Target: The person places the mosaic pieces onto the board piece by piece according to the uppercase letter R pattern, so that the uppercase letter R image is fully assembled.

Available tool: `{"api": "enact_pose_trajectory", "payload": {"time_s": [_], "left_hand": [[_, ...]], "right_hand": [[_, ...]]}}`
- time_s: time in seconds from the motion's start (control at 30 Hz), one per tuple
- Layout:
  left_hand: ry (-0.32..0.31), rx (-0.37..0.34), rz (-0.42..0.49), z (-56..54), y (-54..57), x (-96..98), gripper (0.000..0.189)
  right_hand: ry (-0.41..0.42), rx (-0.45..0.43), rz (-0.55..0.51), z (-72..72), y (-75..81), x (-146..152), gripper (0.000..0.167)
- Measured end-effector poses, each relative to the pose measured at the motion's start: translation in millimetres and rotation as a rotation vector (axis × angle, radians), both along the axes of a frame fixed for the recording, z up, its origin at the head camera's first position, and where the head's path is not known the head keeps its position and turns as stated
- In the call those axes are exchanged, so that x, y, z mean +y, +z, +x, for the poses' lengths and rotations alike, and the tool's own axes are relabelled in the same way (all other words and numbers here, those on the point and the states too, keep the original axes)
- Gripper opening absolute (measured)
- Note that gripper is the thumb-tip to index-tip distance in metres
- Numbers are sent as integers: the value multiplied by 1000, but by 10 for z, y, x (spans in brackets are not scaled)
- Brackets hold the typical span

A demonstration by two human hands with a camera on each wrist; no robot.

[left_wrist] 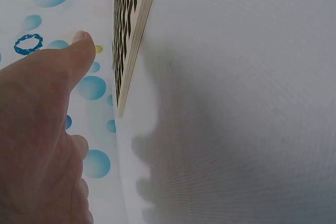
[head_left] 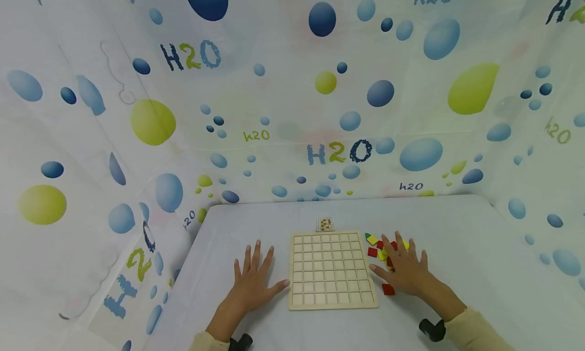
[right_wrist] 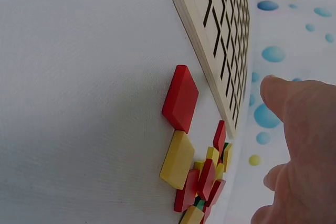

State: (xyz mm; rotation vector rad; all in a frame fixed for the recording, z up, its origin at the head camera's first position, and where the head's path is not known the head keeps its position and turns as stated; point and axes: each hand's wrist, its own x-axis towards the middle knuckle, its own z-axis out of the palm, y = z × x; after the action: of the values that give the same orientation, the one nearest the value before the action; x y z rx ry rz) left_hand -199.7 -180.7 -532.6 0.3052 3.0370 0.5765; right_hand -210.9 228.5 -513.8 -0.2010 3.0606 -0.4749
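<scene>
A square wooden grid board (head_left: 332,270) lies flat in the middle of the white table. My left hand (head_left: 252,286) is at its left side, fingers spread and straight, the thumb tip close to the board's edge; whether it touches I cannot tell. Over the colored tiles on the right hovers my right hand (head_left: 407,270), its fingers also spread, holding nothing. Among the tiles are a red tile (right_wrist: 180,99) nearest the board's front corner, a yellow tile (right_wrist: 177,160) beside it, and several more red, yellow and green ones piled farther back, partly hidden by the hand in the head view.
A small card with a colored grid pattern (head_left: 325,224) lies just behind the board. White cloth covers the table (head_left: 256,219). A curtain (head_left: 283,87) printed with blue and green bubbles hangs behind and at the sides.
</scene>
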Motion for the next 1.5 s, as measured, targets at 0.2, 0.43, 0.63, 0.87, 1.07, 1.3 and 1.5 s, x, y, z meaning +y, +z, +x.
{"api": "enact_pose_trajectory", "payload": {"time_s": [0.2, 0.43, 0.63, 0.87, 1.07, 1.3, 1.5], "left_hand": [[-9, 7, -6, -3, -4, 7, 98], [-24, -23, 13, -33, -30, 13, 98], [-62, -55, 70, -56, -40, 24, 96], [-148, -63, 75, -108, -60, 98, 89], [-212, -102, 73, -140, -77, 153, 78], [-247, -148, 56, -161, -86, 149, 68], [-248, -161, 45, -174, -128, 134, 69]], "right_hand": [[-20, 12, 15, -46, -48, 50, 101], [-56, -40, -9, -261, -67, 245, 95], [-126, -52, -90, -465, -15, 493, 75], [-176, -34, -124, -612, -68, 645, 49], [-172, -92, -188, -663, -94, 693, 32], [-166, -111, -212, -668, -116, 725, 38], [-165, -70, -223, -674, -196, 721, 33]]}}
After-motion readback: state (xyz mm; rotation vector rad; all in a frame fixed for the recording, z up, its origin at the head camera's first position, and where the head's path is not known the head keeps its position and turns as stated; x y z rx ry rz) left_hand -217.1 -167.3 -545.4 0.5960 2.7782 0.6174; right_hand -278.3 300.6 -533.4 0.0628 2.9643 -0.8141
